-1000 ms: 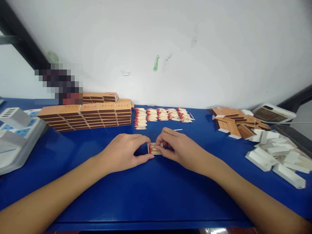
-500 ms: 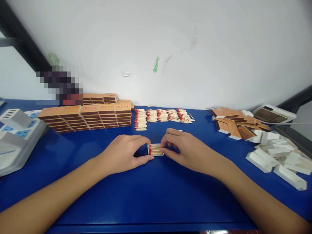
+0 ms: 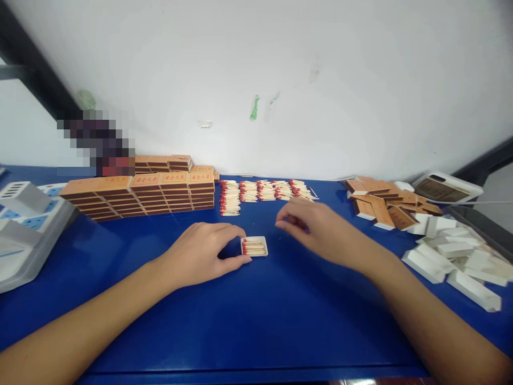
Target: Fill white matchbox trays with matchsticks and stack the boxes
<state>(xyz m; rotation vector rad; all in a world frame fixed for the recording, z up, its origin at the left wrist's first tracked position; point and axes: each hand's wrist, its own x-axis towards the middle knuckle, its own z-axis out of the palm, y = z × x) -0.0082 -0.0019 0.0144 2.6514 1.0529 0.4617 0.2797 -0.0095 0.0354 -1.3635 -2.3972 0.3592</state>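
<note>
Thumb and forefinger of my left hand (image 3: 206,248) grip the left end of a small white matchbox tray (image 3: 262,254) on the blue tabletop. Inside it lie several matches (image 3: 256,247), their red heads to the left. My right hand (image 3: 315,227) hovers right of the tray and apart from it, thumb and fingertips drawn together; I see nothing between them. Beyond the hands, loose matches (image 3: 248,191) are laid out in several piles, most with red heads to the left.
Stacked matchboxes (image 3: 160,184) stand at the back left, beside a power strip (image 3: 48,224). On the right lie a heap of matchbox sleeves (image 3: 374,206), a pile of white trays (image 3: 449,248) and a phone-like object (image 3: 447,187). A white wall (image 3: 340,107) bounds the back.
My right hand has let go of the tray's right end and moved up and to the right. My left hand keeps its grip on the tray.
</note>
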